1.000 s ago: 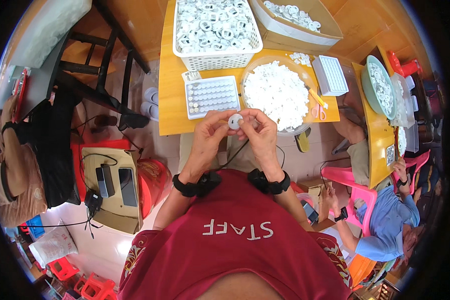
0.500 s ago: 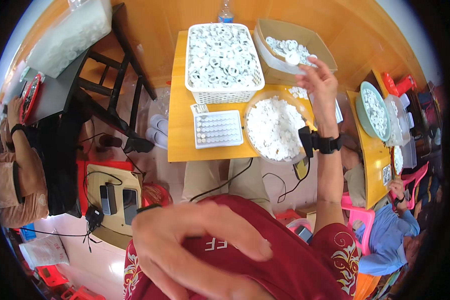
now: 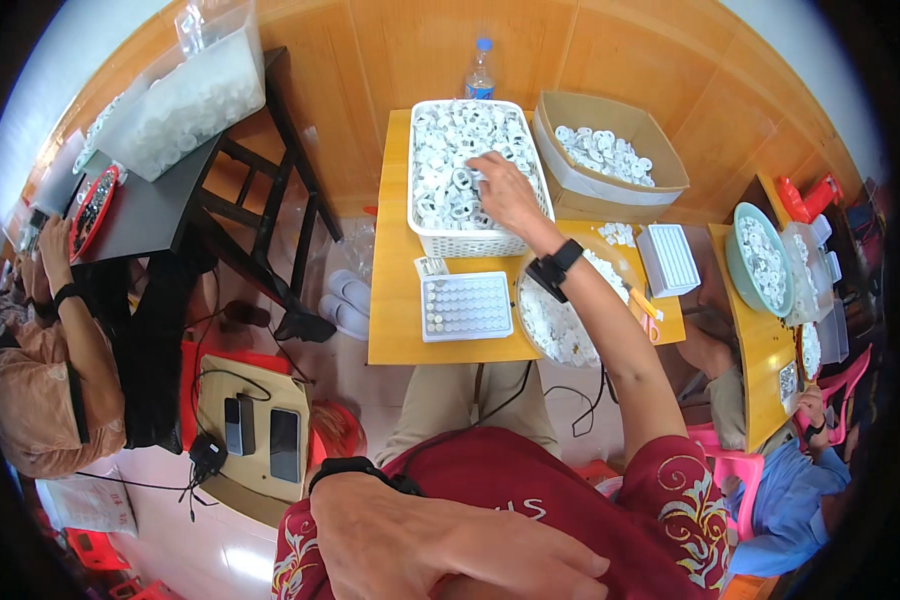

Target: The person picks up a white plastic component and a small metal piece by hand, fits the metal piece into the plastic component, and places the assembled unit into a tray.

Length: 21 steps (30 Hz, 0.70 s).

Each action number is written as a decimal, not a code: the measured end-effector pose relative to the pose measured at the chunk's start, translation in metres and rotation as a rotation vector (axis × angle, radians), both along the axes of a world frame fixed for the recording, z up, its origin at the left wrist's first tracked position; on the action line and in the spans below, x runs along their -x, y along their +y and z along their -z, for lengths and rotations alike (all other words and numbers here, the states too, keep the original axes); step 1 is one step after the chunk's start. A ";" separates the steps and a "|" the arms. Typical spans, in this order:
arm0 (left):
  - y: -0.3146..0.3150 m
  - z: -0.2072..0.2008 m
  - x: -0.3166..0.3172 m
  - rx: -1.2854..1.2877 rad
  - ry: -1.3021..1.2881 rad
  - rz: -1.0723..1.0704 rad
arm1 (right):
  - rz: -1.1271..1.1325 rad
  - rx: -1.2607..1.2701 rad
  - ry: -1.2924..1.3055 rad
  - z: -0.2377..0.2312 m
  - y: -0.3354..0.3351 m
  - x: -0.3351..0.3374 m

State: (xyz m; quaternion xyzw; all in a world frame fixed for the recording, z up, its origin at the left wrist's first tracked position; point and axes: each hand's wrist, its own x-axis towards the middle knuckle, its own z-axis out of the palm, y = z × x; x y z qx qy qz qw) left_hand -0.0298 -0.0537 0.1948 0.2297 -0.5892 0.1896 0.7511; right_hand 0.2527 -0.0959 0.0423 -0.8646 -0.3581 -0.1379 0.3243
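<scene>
My right hand reaches over the white plastic basket, its fingers stretched to the left with the tips among the parts. The basket is heaped with small white ring-shaped parts with dark markings. Whether a part sits between the fingertips is hard to see. Under my right forearm stands a round clear tub of white pieces. Left of the tub lies a white tray with rows of round hollows, a few at its left end filled. My left hand hovers before my red shirt, fingers stretched out; nothing shows in it.
A cardboard box with more ring parts stands behind right. Near it are a white ribbed tray, orange-handled scissors and a bottle. People sit at tables on both sides. Phones lie in a carton at lower left.
My right hand has moved left from the cardboard box to the basket. My left hand has shifted right and lower. The view has tilted, so the table sits lower in the picture.
</scene>
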 end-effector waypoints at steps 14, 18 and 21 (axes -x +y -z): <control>0.002 0.000 0.033 0.028 0.375 -0.065 | -0.130 0.619 0.254 -0.013 0.030 -0.041; -0.012 0.003 0.038 0.181 0.356 -0.130 | -0.191 0.622 0.250 -0.019 0.009 -0.029; -0.003 0.007 0.027 0.084 0.239 -0.103 | -0.217 0.583 0.186 -0.014 -0.004 -0.027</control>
